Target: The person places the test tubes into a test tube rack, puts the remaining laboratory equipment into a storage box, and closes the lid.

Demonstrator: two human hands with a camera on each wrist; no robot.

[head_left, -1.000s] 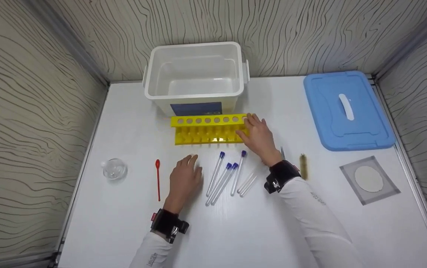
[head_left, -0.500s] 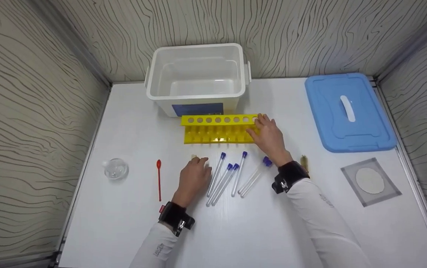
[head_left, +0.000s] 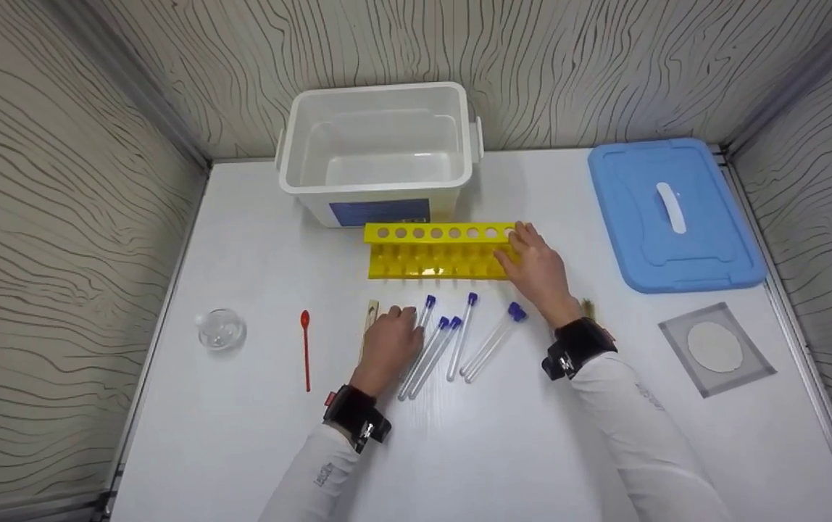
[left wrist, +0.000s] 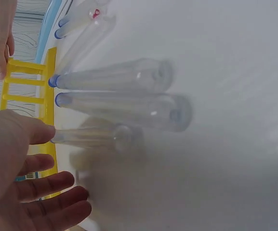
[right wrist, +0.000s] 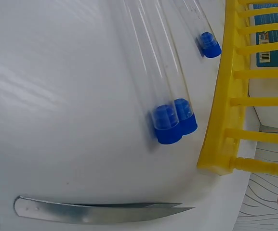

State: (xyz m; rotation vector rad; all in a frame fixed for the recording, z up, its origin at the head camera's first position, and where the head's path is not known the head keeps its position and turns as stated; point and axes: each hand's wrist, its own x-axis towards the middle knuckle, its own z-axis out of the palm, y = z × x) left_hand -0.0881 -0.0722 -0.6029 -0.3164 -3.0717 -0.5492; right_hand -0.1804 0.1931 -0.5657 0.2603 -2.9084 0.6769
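Near tabletop: a broad stretch of white table (head_left: pixel 459 457) runs between the sleeves up to the tubes' rounded ends.
Tubes: six blue-capped tubes (head_left: pixel 434 359) lie slanted, caps toward the rack; two pairs lie close together, with narrow gaps between the others.
Left hand: the left hand (head_left: pixel 389 339) hovers at the leftmost tube, fingers loosely apart, thumb near its capped end; contact cannot be told.
Left side: a wooden strip (head_left: pixel 370 319) just beside that hand, then a red spoon (head_left: pixel 306 348), then a glass dish (head_left: pixel 221 330) near the table's left edge.
Right side: tweezers (right wrist: pixel 95 213) lie near the rack's right end.
Rack: the yellow rack (head_left: pixel 441 261) sits between tubes and box; the right hand (head_left: pixel 541 270) grips its right end.
Rear: the white box (head_left: pixel 376 190) stands near the back edge; the blue lid (head_left: pixel 677 254) lies well right of the rack.
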